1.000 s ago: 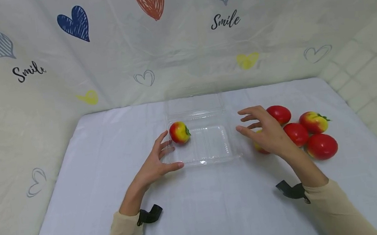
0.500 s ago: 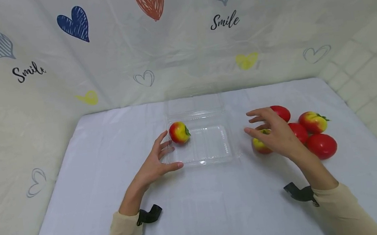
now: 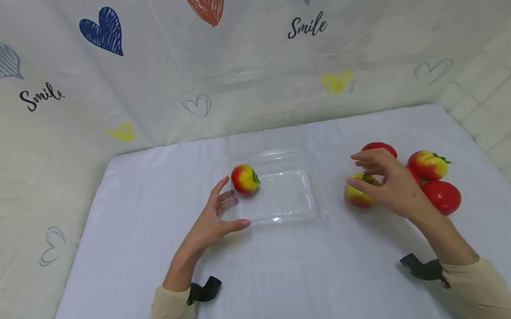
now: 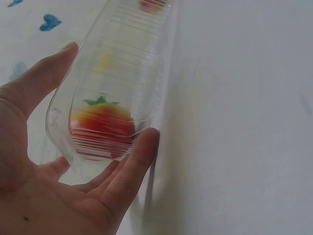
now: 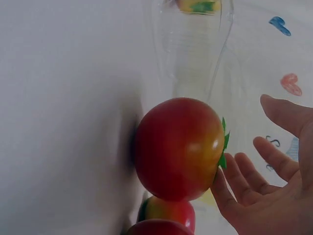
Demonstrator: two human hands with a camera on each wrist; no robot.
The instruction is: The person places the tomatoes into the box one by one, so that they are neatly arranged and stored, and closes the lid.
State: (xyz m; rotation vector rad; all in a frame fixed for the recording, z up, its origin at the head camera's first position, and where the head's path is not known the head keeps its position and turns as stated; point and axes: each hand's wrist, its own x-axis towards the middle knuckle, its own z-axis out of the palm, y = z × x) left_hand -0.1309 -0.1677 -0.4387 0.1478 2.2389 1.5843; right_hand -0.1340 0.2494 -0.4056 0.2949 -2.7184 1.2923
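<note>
A clear plastic clamshell box [image 3: 287, 192] lies with its lid raised at the back. My left hand [image 3: 210, 221] holds its left end, thumb at the front rim, fingers round the side, as the left wrist view of the box [image 4: 110, 73] shows. One red-and-yellow tomato [image 3: 244, 179] sits inside, back left, its green calyx turned right. Over another red-and-yellow tomato [image 3: 357, 198], right of the box, hovers my right hand [image 3: 396, 183] with spread, loosely bent fingers. In the right wrist view its fingertips are beside that tomato's calyx [image 5: 225, 144]; contact is unclear.
Behind the right hand are a red tomato [image 3: 381, 147], a red-and-yellow one [image 3: 428, 165], another red one [image 3: 443, 197], and one mostly hidden by the hand. A white cloth [image 3: 269, 293] covers the table. A heart-printed curtain [image 3: 250, 66] hangs at its back edge.
My right hand has moved rightward from beside the box to over the nearest tomato, which shows more now. The left hand and the box have kept their place.
</note>
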